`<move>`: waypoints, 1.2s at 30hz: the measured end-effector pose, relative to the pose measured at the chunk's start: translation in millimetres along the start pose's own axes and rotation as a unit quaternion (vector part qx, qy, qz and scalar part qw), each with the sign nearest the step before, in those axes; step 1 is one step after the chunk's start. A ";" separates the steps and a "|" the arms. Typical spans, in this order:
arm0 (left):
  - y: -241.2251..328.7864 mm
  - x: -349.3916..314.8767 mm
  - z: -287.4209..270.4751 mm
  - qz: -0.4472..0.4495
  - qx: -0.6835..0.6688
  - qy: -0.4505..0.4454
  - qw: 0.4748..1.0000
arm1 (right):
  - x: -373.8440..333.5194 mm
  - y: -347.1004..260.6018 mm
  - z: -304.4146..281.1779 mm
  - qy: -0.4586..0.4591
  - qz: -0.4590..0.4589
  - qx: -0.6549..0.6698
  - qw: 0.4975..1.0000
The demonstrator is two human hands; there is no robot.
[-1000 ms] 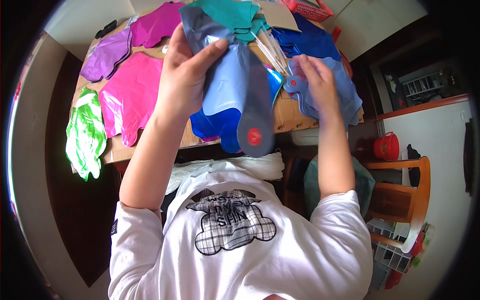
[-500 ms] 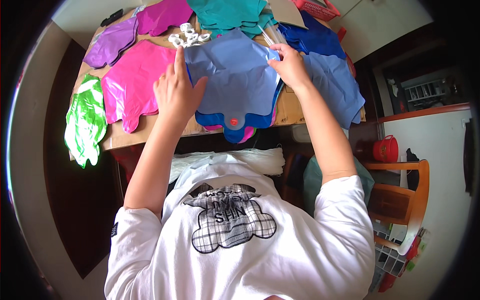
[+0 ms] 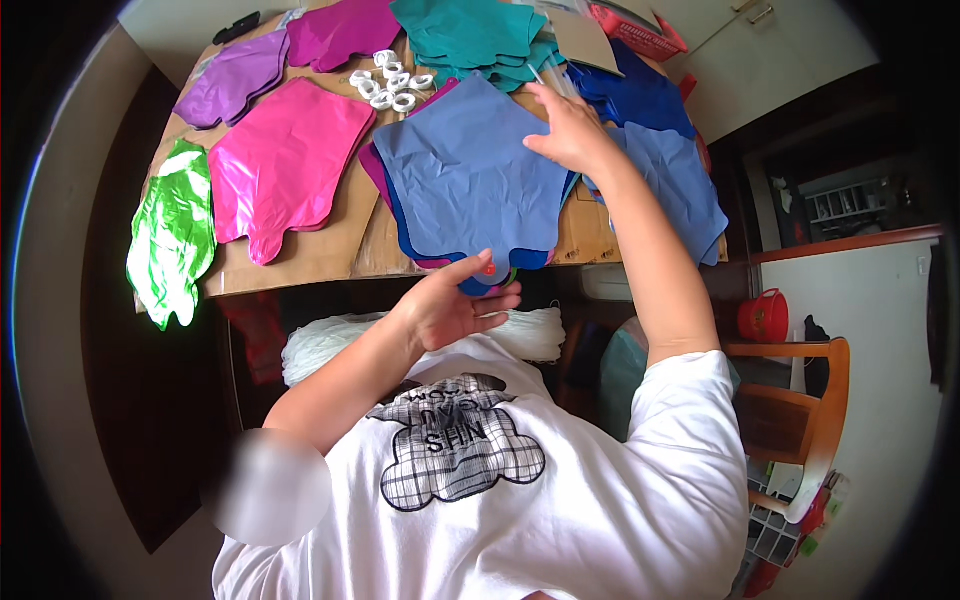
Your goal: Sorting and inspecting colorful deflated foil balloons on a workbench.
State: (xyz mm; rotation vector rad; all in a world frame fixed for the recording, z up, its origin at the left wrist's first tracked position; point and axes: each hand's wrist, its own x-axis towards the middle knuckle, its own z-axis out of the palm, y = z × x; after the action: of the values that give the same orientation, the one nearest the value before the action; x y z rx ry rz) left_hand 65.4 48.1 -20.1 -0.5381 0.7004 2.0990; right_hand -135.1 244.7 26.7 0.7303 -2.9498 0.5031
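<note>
The left hand has been shifted from the left edge of the flat blue-grey foil-like sheet to its rounded tab, and the right hand has been lifted off its right edge. The sheet now lies flat on other coloured sheets, directly beyond the left hand; contact seems to be kept at the tab alone, as if the placing were done. The left hand is half closed, thumb over the tab; whether the tab is pinched cannot be told. The right hand is spread, thumb and fingers apart, with nothing seen in it; a blue-grey pile lies to its right. Beside the left thumb, a small red round mark is seen, too small to be read. Dark lettering is carried by the white shirt nearer than the left hand.
</note>
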 end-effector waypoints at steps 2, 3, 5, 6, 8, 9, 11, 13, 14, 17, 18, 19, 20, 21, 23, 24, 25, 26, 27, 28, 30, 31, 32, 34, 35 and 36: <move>-1.7 8.2 4.4 -0.013 -0.027 -0.025 0.999 | 4.9 -0.2 1.2 -0.019 -0.024 -0.034 0.999; -3.8 9.9 4.7 -0.008 -0.018 -0.036 0.999 | 4.1 -4.0 2.3 -0.032 -0.024 -0.017 0.999; -6.1 5.6 7.7 0.008 0.014 -0.037 0.999 | -1.0 -12.5 2.0 -0.059 -0.024 0.017 0.998; -6.4 -3.4 11.6 0.012 0.043 -0.037 0.998 | -7.0 -18.9 -0.3 -0.067 -0.013 0.038 0.997; -12.3 -21.0 10.3 0.019 0.098 -0.038 0.994 | -25.9 -35.7 -4.7 -0.087 0.010 0.081 0.993; -16.8 -26.9 3.2 -0.006 0.117 -0.037 0.992 | -36.4 -41.5 -6.8 -0.080 0.011 0.108 0.991; -22.3 -32.3 -13.4 -0.030 0.092 -0.059 0.994 | -41.1 -40.0 -5.2 -0.088 -0.001 0.136 0.987; -30.0 -29.6 -23.4 -0.056 0.055 -0.061 0.995 | -45.7 -27.8 4.2 -0.074 -0.009 0.178 0.981; -30.7 -27.4 -25.4 -0.037 0.018 -0.065 0.997 | -44.3 -21.4 8.1 -0.069 -0.015 0.177 0.982; -28.5 -21.4 -27.4 0.020 -0.092 -0.095 0.991 | -46.2 -15.3 13.3 -0.049 -0.028 0.174 0.983; -28.5 -19.7 -26.7 0.020 -0.085 -0.098 0.991 | -47.4 -15.7 13.0 -0.048 -0.033 0.164 0.985; -28.7 -18.0 -25.9 0.020 -0.078 -0.102 0.991 | -48.7 -15.8 12.6 -0.047 -0.038 0.154 0.986; -28.9 -16.0 -24.4 0.019 -0.071 -0.106 0.992 | -50.3 -16.1 11.7 -0.045 -0.043 0.143 0.988; -27.6 -14.6 -20.3 0.013 -0.042 -0.091 0.995 | -52.1 -16.9 10.1 -0.044 -0.029 0.151 0.987; -30.2 -8.1 -25.9 0.010 -0.015 -0.061 0.998 | -58.6 -20.1 4.5 -0.040 0.000 0.166 0.985; -30.7 -6.1 -27.2 0.010 -0.002 -0.044 0.999 | -64.4 -22.0 0.4 0.011 -0.014 0.122 0.992; -30.5 -9.0 -25.6 0.011 -0.011 -0.042 0.999 | -73.3 -25.1 -3.9 0.060 -0.029 0.078 0.995; -30.5 -14.7 -22.2 0.012 -0.020 -0.040 0.999 | -84.2 -29.9 -10.0 0.108 -0.044 0.035 0.993; -29.5 -19.0 -19.7 0.013 -0.028 -0.040 0.999 | -98.1 -45.8 -30.7 0.018 0.035 0.047 0.998; -27.7 -23.1 -17.7 0.012 -0.032 -0.037 0.999 | -115.1 -61.0 -49.3 -0.072 0.113 0.061 0.989; -24.2 -28.6 -14.1 0.010 -0.036 -0.032 0.999 | -151.2 -55.1 -50.8 -0.156 0.116 0.109 0.975; -23.0 -28.2 -15.0 0.004 -0.032 -0.046 0.998 | -168.0 -46.9 -38.4 -0.161 0.152 0.178 0.959; -22.4 -27.4 -17.8 -0.001 -0.029 -0.058 0.998 | -182.5 -39.4 -22.0 -0.166 0.185 0.245 0.937; -23.5 -23.2 -25.1 -0.015 -0.020 -0.082 0.996 | -191.6 -46.1 -0.1 -0.209 0.219 0.452 0.839; -25.2 -20.5 -29.6 -0.024 -0.014 -0.093 0.995 | -193.1 -54.6 7.8 -0.183 0.266 0.584 0.745; -26.8 -18.5 -33.2 -0.034 -0.008 -0.105 0.994 | -192.5 -68.0 15.4 -0.151 0.307 0.698 0.629</move>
State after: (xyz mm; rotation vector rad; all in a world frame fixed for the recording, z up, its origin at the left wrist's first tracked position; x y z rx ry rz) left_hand 101.9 29.1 -41.7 -0.3389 0.5390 2.0617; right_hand 67.2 268.3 6.3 -0.4034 -2.3086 3.0382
